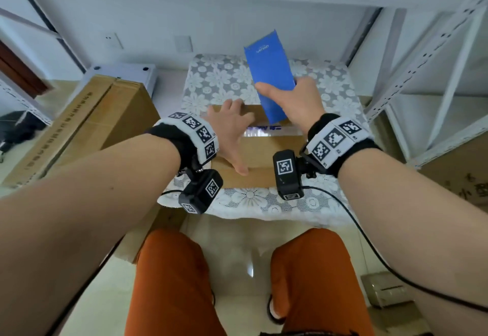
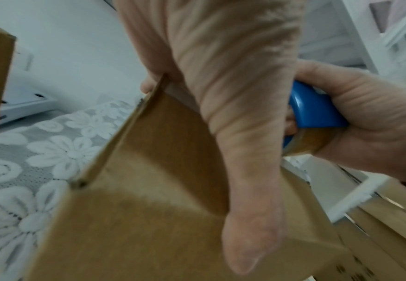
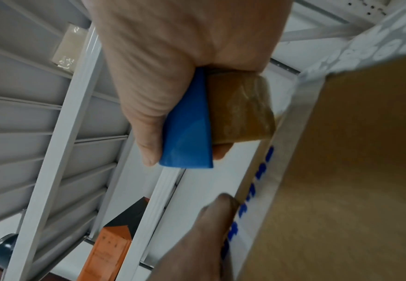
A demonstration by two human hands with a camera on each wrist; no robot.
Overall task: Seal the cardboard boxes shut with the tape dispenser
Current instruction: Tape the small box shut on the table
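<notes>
Cardboard box (image 1: 260, 151): closed, a strip of clear tape with blue print (image 1: 274, 131) across its top seam, resting on a floral lace-covered table (image 1: 330, 85). Left hand (image 1: 232, 129): fingers spread flat, pressing the box top. Right hand (image 1: 295, 100): gripping a blue tape dispenser (image 1: 272, 69) with its brown tape roll (image 3: 240, 108), raised just above the box; larger carton (image 1: 87, 124) left of the table.

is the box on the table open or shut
Shut: the cardboard box has its top flaps flat under a tape strip, with the left hand resting on top.
</notes>
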